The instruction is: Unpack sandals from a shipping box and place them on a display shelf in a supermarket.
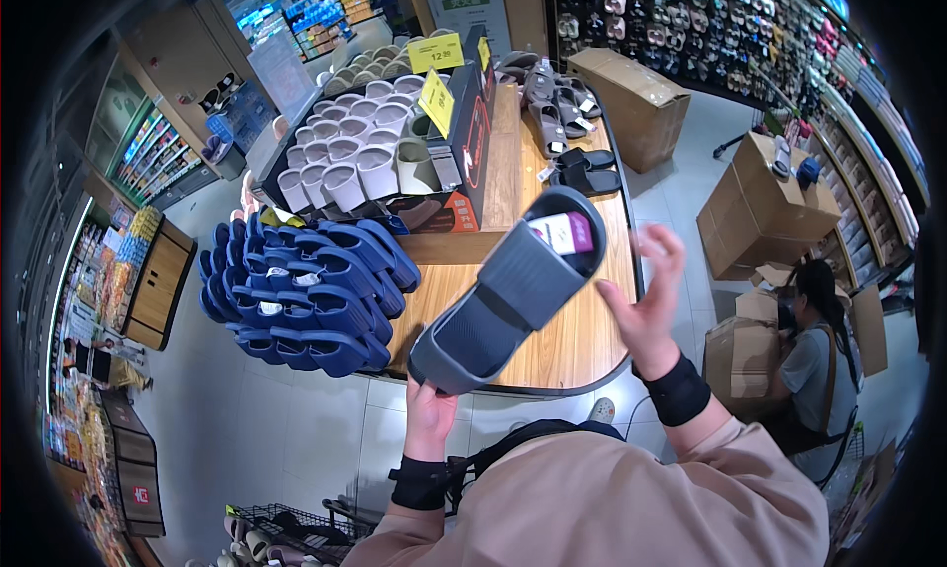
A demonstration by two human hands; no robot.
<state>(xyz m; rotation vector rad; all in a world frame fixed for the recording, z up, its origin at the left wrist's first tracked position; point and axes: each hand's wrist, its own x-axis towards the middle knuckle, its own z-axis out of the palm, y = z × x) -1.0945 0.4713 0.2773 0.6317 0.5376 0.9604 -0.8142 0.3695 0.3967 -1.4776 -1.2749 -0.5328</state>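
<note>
A pair of dark grey slide sandals (481,312), nested sole to toe, is held up over the wooden display table (584,345). My left hand (431,412) grips the pair at its lower end. To the right of the upper end, my right hand (647,297) is apart from the sandals, fingers spread and slightly blurred, holding nothing. A white and purple label (560,233) lies inside the upper sandal. Left of the pair, stacked blue slide sandals (311,293) stand in rows at the table's edge.
A display box of pale slippers (355,142) with yellow price signs (436,101) stands behind. Black sandals (587,171) and grey-brown sandals (547,123) lie at the back right. Cardboard boxes (632,108) and a seated person (814,360) are on the right; a wire cart (296,530) is lower left.
</note>
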